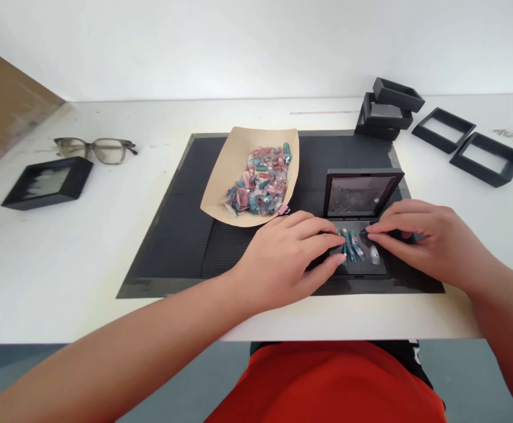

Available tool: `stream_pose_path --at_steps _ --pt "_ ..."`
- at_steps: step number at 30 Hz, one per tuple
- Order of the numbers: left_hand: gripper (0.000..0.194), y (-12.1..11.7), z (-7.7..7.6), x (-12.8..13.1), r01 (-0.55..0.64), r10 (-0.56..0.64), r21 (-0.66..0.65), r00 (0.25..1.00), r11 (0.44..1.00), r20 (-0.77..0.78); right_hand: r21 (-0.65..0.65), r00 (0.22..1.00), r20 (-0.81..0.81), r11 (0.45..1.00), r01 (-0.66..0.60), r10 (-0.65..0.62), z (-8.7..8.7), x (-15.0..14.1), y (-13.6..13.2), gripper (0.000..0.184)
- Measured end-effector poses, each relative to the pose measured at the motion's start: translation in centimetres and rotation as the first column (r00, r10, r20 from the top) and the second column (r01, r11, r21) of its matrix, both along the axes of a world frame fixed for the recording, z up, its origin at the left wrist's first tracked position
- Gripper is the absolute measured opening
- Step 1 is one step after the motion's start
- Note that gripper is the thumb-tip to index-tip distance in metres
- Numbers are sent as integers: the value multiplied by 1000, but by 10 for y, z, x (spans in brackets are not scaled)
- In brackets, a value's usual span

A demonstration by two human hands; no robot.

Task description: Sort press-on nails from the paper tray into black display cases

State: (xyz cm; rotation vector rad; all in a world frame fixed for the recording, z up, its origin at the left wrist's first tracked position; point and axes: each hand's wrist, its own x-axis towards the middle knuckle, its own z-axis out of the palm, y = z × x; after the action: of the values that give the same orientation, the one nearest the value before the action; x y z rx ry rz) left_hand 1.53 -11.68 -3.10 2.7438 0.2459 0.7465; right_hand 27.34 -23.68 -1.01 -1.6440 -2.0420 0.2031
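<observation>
Teal press-on nails (pixel 352 247), several of them, lie side by side in the base of a black hinged case (pixel 364 269) with its windowed lid (pixel 362 197) standing up. My left hand (pixel 289 258) reaches in from the left, thumb and forefinger apart, their tips at the leftmost nails. On the other side, my right hand (pixel 428 244) pinches a small dark piece, apparently a press-on nail (pixel 364 233), over the row's right end. A clear nail (pixel 374 255) sits at the right of the base. Fingertips partly cover the nails.
Behind my left hand, a tan paper tray (pixel 221 182) holds many wrapped pink and teal nails. Black frames (pixel 386 111) are stacked at the back right; two more (pixel 488 158) lie beside them. Eyeglasses (pixel 106 151) and another black case (pixel 47 182) are left of the dark mat (pixel 172 235).
</observation>
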Motion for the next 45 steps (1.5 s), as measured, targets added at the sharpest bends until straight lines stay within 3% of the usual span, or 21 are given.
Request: stream_pose_path --at_steps 10,17,23,31,40,45 --pt "23 0 1 0 -10 10 -7 1000 1000 -7 -63 995 -76 996 -67 63 4 6 0 20" --pt "23 0 2 -2 -7 7 -14 1000 1000 -18 98 993 108 994 37 -48 2 2 -2 21" --pt "24 -1 2 0 -12 12 -9 1000 1000 -19 153 970 244 988 -28 -11 2 0 -1 26" --pt "24 0 1 0 -31 31 -30 999 999 -15 3 987 146 998 -69 68 8 4 -5 27" --pt "24 -1 2 -1 -30 28 -43 999 999 -28 -95 985 69 982 162 -156 3 -1 -2 24" --pt "24 -1 4 -2 -27 24 -54 998 998 -49 -185 967 -78 957 225 -243 5 -9 0 37"
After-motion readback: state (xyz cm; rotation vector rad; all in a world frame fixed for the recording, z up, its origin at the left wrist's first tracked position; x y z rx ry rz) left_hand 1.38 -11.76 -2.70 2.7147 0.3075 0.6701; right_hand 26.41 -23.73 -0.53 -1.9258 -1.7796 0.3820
